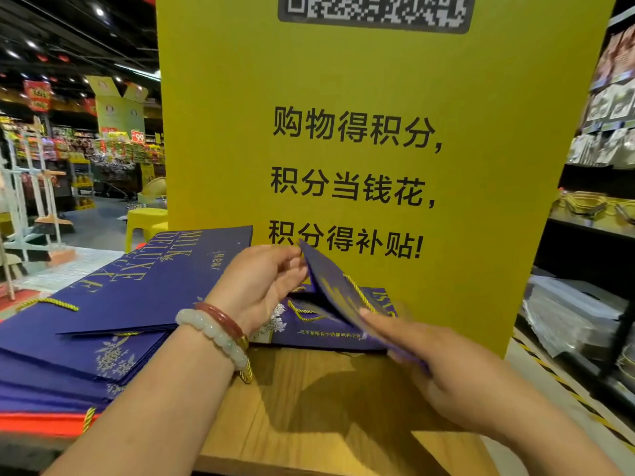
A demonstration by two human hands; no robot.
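Left hand (261, 283) pinches the top edge of a flat purple paper bag (335, 286) btw thumb & fingertips, fingers curled in. Right hand (443, 362) holds the bag's lower end, fingers out along it w/ purple paper showing beneath. It's blurred, so the exact grip is hard to read, but it looks clamped on. Bag is up off the tabletop (309, 407), tilted steeply, top edge toward the yellow sign (343, 97), gold rope handle (359, 292) lying across its face. Right under it lies a second bag (330, 333), flat, print side up. Stack (103, 338) of the same bags sits to the left, fanned a bit.

Step in hand, as I read it: opening or sorting this one bag.

To do it well:
- Pinch one layer only, so the mouth parts instead of the whole bag lifting.
- Work the thumb into the fold, don't drag. The paper prob. creases easily & the print would show it.
- Let right hand steady the bottom, not pull vs. the left, else a side fold may tear.
- Mind the rope: leave it outside the fold, not trapped.
- Bracelets (220, 331) on the left wrist hang near the stack's edge. Lift the wrist a touch so they don't snag a cord or shove the pile askew.
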